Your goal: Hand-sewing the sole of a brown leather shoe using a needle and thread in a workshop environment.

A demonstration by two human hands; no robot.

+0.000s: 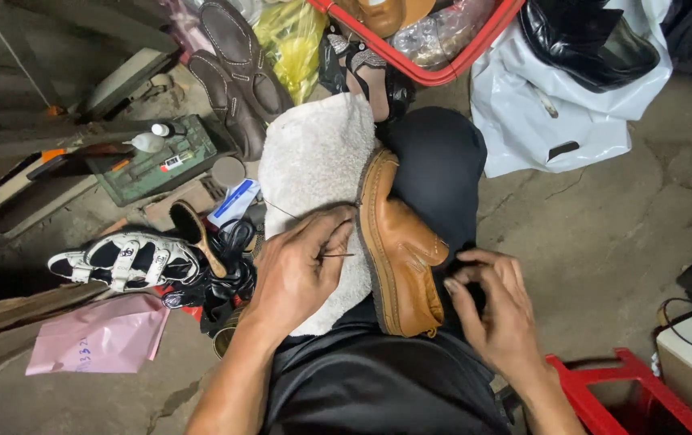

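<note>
Pinching thin dark needle (336, 255) in left hand (297, 274), fingers closed, over white fleecy cloth (309, 161); tan leather shoe (398, 242) on edge across lap, probably stiff, fairly light; right hand (497, 310) curled beside upper, grasp unclear.

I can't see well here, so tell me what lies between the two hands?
In the head view, the tan shoe lies on its side between the left hand and right hand.
</note>
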